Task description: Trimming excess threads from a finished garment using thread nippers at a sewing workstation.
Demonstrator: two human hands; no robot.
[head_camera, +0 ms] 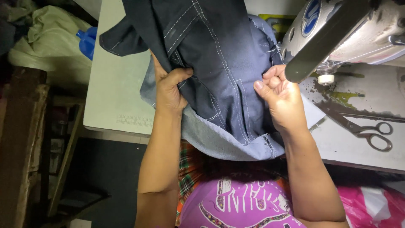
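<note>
Your left hand (pixel 170 90) clamps a fold of the dark denim garment (pixel 215 63), fingers (pixel 179 75) curled over it. Your right hand (pixel 280 95) pinches its right edge by the sewing machine (pixel 358 29). Garment drapes between both, over the desk (pixel 114 93); scissors (pixel 367 128) lie right.

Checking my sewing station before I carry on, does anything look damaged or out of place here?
The table top under the sewing machine is badly chipped, its dark coating flaking beside the scissors. The dark garment shows a frayed edge near the right hand.
</note>
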